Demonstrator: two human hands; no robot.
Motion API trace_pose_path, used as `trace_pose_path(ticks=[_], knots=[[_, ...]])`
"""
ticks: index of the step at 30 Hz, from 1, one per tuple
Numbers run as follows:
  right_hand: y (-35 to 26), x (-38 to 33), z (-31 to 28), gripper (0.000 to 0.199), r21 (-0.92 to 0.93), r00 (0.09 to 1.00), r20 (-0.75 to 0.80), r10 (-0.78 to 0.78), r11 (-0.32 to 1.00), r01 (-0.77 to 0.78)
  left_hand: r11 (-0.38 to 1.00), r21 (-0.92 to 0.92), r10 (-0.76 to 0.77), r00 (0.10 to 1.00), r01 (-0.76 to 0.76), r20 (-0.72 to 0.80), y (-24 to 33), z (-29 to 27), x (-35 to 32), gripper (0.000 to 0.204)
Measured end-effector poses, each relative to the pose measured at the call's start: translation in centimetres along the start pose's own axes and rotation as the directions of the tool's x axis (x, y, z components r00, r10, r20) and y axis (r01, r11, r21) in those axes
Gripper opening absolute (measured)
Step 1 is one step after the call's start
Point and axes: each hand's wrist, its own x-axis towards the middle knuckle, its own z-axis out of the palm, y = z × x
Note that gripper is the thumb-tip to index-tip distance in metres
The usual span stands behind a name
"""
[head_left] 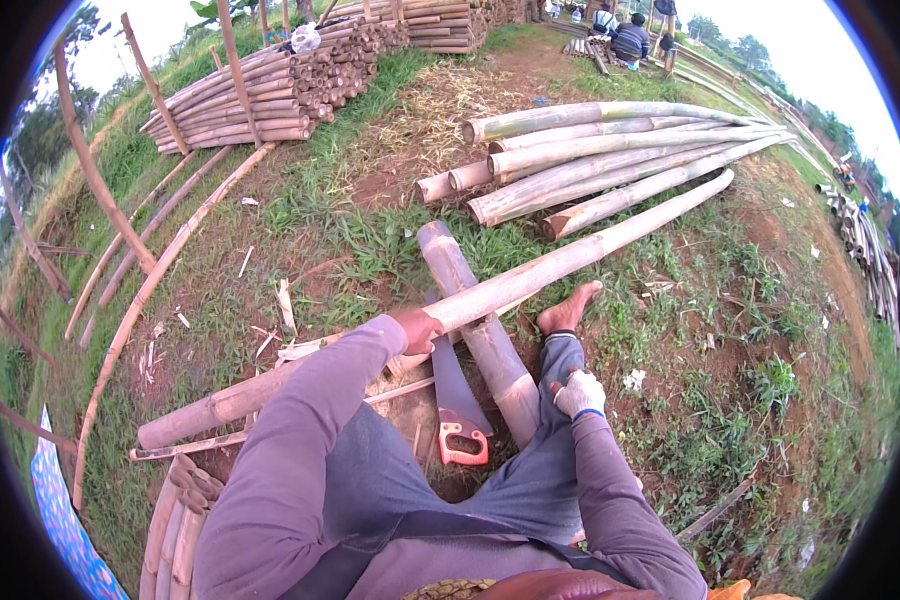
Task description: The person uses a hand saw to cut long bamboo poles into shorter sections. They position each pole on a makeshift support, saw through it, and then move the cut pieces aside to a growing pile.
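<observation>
Running from left to right beneath my left hand (416,330), the long, pale, round bamboo pole (570,262) lies across a thick, grey-brown bamboo log (510,378); I judge it stiff, fairly heavy, smooth and apt to roll, best held around its girth close to that crossing. The bare left hand is closed over the pole just left of the log. Farther right, the white-gloved right hand (579,395) sits by the knee, fingers partly curled; whether it grips anything I cannot tell.
</observation>
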Motion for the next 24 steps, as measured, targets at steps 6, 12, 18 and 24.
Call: trace_pose_path(ticks=[6, 12, 18, 24], knots=[[0.2, 0.9, 0.5, 0.070, 0.004, 0.999, -0.039, -0.020, 1.000, 0.020, 0.989, -0.064, -0.139, 0.979, 0.131, -0.148, -2.1, -2.7, -0.5, 0.045], [0.8, 1.8, 2.7, 0.067, 0.002, 0.993, -0.062, -0.095, 0.995, 0.096, 0.833, -0.547, -0.497, 0.553, 0.086, -0.669, -8.9, -4.3, -8.1, 0.042], [-1.1, -0.3, 1.6, 0.048, -0.102, 0.825, -0.364, -0.433, 0.899, 0.426, 0.743, -0.669, -0.521, 0.606, -0.025, -0.601, -5.6, 10.0, -18.5, 0.047], [-10.0, -5.2, 5.0, 0.041, 0.093, 0.652, -0.022, -0.758, 0.647, 0.757, 0.637, -0.696, -0.639, 0.733, 0.333, -0.233, -5.7, 29.6, -21.7, 0.052]])
